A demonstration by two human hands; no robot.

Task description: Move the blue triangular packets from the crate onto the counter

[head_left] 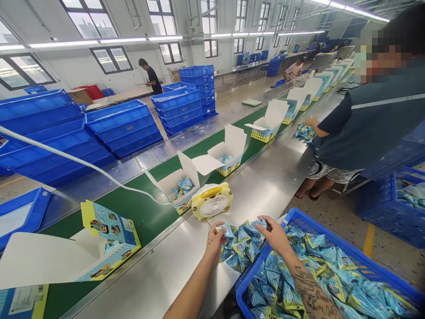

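A pile of small blue-and-yellow triangular packets [244, 248] lies on the metal table edge between my hands. My left hand [215, 241] is closed on a packet [227, 230] at the pile's left side, thumb on top. At the pile's right side, my right hand [275, 237] pinches another packet [260, 224] between thumb and fingers. Under my right forearm stands a blue crate [244, 290] full of the same packets. Just beyond the pile is a small yellow-and-white fan [213, 204] with a white cable.
Open printed cartons [122, 248] stand in a row on the green conveyor belt [149, 217], several with packets inside. Stacked blue crates [126, 128] line the far side. A co-worker [375, 110] at the right holds packets over the metal table [265, 177].
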